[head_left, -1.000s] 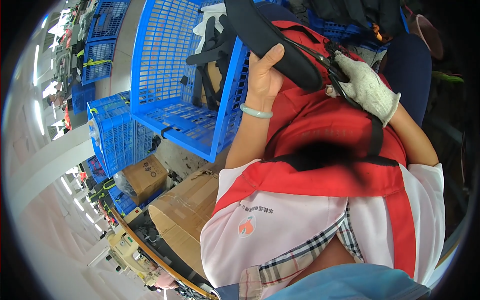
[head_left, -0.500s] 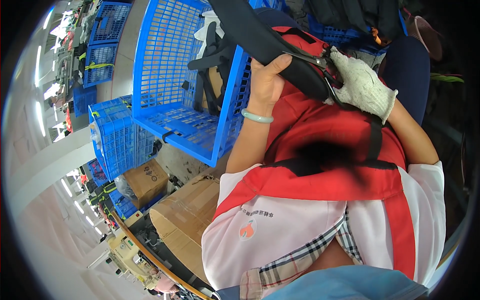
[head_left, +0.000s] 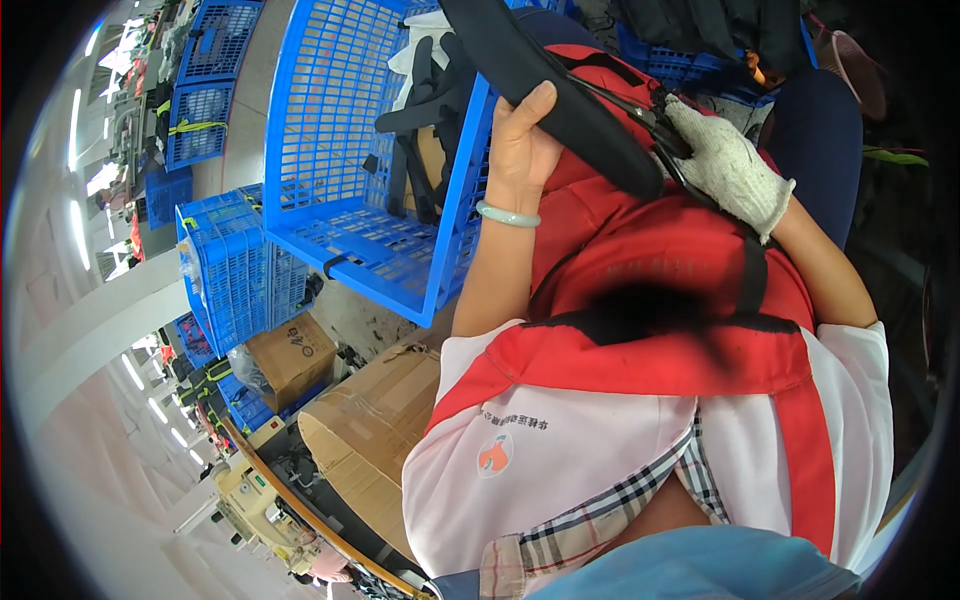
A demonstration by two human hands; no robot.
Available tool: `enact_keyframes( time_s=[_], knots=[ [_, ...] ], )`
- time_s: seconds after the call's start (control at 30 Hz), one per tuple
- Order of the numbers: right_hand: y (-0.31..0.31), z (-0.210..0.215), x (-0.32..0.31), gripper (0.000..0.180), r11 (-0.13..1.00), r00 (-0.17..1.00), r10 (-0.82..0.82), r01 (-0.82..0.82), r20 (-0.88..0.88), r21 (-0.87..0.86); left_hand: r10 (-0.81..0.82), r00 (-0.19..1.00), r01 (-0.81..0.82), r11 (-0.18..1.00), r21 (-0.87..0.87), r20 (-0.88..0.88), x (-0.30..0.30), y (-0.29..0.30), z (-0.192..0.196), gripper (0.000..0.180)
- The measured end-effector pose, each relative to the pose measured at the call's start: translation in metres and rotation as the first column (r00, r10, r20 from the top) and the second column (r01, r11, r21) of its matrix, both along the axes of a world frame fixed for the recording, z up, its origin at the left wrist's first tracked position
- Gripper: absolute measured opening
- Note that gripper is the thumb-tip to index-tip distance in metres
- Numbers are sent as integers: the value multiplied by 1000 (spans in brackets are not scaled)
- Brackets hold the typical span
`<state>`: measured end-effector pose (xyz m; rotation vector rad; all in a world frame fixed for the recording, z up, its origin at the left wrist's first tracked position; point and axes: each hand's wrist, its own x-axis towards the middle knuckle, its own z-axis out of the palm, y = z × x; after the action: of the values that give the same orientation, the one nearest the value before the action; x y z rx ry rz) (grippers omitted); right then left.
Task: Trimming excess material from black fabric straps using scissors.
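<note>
A long black padded strap [head_left: 545,95] slants across my lap, its rounded near end over the red apron [head_left: 600,250]. My left hand [head_left: 525,135], bare with a pale bangle at the wrist, grips the strap's left edge, thumb on top. White knit covers my right hand [head_left: 735,170], which is closed on a pair of scissors [head_left: 640,112]. Their blades point up and left, along the strap's right edge, and the strap partly hides the tips. The fingers in the scissor handles are only partly visible.
Left of my lap stands a large blue plastic crate [head_left: 330,215] holding black strap pieces [head_left: 430,130]. Another crate with black pieces [head_left: 690,30] is beyond my knees. Stacked blue crates [head_left: 230,265] and cardboard boxes [head_left: 370,415] stand further left.
My left hand has shifted slightly left with the strap. The scissor blades, which lay across the strap's top, are now at its right edge, and more of the strap's near end shows.
</note>
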<state>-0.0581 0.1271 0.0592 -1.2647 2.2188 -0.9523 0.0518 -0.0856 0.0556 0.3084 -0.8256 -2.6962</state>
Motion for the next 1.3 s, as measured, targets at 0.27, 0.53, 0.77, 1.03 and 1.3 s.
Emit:
enact_keyframes(
  time_s=[0.27,0.53,0.77,1.03,1.3],
  knots=[
    [-6,-4,1,41,999,993,-39,36,-110,-27,24,999,-28,990,-136,-33,-2,11,-6,35],
    [-3,-13,0,42,997,978,-67,57,-196,-60,12,1000,-12,998,-65,0,-6,-5,-7,33],
    [-5,-5,6,52,996,962,-49,67,-268,57,-1,1000,-1,990,-143,-15,-4,14,-12,33],
    [0,12,-3,58,996,971,45,-25,-233,90,37,998,-43,988,-146,-46,0,10,-10,33],
    [-2,5,2,51,999,972,17,-6,-234,45,0,999,-7,985,-175,-37,0,15,-7,34]
  ],
)
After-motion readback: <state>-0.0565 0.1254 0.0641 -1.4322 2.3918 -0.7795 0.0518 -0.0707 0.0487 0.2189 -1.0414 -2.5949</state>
